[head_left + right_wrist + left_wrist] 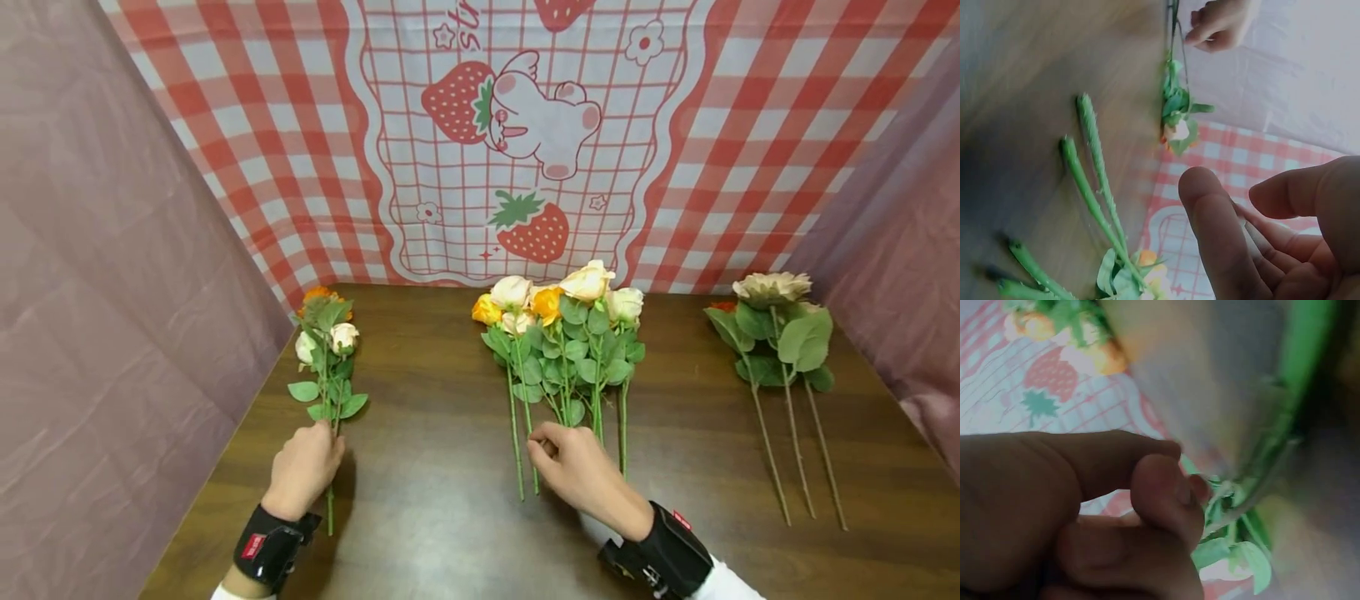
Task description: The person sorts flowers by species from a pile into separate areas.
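Note:
At the left, my left hand [306, 468] is over the lower stems of a small bunch with white roses [344, 337] and an orange flower [321, 296]. In the left wrist view its thumb and fingertips [1163, 481] are bent close together beside the green stems [1307, 350], with no stem seen between them. My right hand [579, 468] hovers over the stems of the middle group of cream roses [587, 282] and orange roses [547, 304]. Its thumb and fingers are loosely bent and apart, holding nothing; cut green stems [1094, 144] lie beside it in the right wrist view.
Three long-stemmed flowers lie at the right, one a wide cream bloom [771, 289]; a red-orange one [723, 307] is partly hidden by leaves. The brown table [427, 517] meets a red-checked strawberry cloth [300, 167] at the back. Pinkish curtains [97, 317] stand at both sides.

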`<act>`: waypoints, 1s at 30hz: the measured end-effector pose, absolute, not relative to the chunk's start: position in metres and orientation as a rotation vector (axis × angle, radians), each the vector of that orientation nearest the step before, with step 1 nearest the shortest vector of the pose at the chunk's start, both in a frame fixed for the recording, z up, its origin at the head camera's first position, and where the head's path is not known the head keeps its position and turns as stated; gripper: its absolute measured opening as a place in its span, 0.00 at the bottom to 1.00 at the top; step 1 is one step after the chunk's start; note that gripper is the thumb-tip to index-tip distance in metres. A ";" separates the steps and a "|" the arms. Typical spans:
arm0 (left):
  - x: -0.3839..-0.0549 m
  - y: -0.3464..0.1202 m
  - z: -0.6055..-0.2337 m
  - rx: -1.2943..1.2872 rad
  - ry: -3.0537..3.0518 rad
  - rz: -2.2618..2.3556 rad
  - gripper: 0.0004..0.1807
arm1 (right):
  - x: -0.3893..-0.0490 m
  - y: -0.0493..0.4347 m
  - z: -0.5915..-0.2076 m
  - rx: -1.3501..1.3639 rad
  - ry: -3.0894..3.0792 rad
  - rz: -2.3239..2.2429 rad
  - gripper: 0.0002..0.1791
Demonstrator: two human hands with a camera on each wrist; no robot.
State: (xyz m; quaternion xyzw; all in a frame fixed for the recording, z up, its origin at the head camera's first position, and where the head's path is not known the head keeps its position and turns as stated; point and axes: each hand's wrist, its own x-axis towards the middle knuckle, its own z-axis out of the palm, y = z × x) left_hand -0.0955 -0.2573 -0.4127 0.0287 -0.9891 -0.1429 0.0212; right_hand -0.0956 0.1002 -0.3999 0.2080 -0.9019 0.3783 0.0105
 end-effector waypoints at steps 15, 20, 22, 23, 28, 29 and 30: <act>-0.107 -0.259 -0.424 0.142 -3.083 -0.346 0.06 | -0.084 0.109 -0.405 0.635 -2.834 1.307 0.06; -0.111 -0.260 -0.424 0.149 -3.122 -0.376 0.05 | -0.083 0.111 -0.405 0.637 -2.858 1.311 0.07; -0.113 -0.260 -0.423 0.135 -3.137 -0.371 0.06 | -0.083 0.111 -0.405 0.634 -2.858 1.309 0.07; -0.114 -0.260 -0.423 0.126 -3.144 -0.369 0.06 | -0.083 0.111 -0.405 0.632 -2.858 1.308 0.07; -0.117 -0.264 -0.423 0.117 -3.170 -0.451 0.05 | -0.081 0.111 -0.404 0.632 -2.879 1.343 0.07; -0.118 -0.264 -0.424 0.119 -3.166 -0.482 0.05 | -0.080 0.112 -0.404 0.631 -2.882 1.357 0.07; -0.118 -0.265 -0.424 0.119 -3.157 -0.516 0.06 | -0.080 0.112 -0.405 0.630 -2.882 1.369 0.07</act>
